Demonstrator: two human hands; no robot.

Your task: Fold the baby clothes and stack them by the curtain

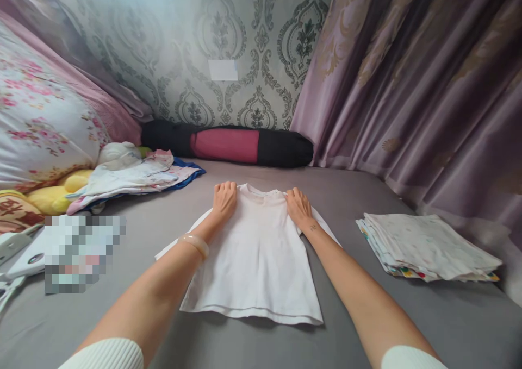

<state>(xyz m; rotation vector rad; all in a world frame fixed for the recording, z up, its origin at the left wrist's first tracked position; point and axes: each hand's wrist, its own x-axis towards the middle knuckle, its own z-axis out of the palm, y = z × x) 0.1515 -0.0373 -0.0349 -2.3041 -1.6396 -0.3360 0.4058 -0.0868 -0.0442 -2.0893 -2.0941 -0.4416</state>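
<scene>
A small white long-sleeved shirt (256, 255) lies spread out on the grey bed sheet (342, 325), its collar away from me and its hem toward me. At the shirt's left shoulder, my left hand (225, 199) is closed with curled fingers gripping the cloth. My right hand (299, 205) grips the other shoulder beside the collar in the same way. Both sleeves slant outward and are partly hidden under my forearms. A pale bangle (194, 245) circles my left wrist.
A stack of folded cloths (432, 246) lies at the right. Loose clothes (134, 176), a yellow plush toy (51, 198) and a floral pillow (44, 102) are at the left, near a white device (32, 257). A black and red roll (226, 145) rests against the wall.
</scene>
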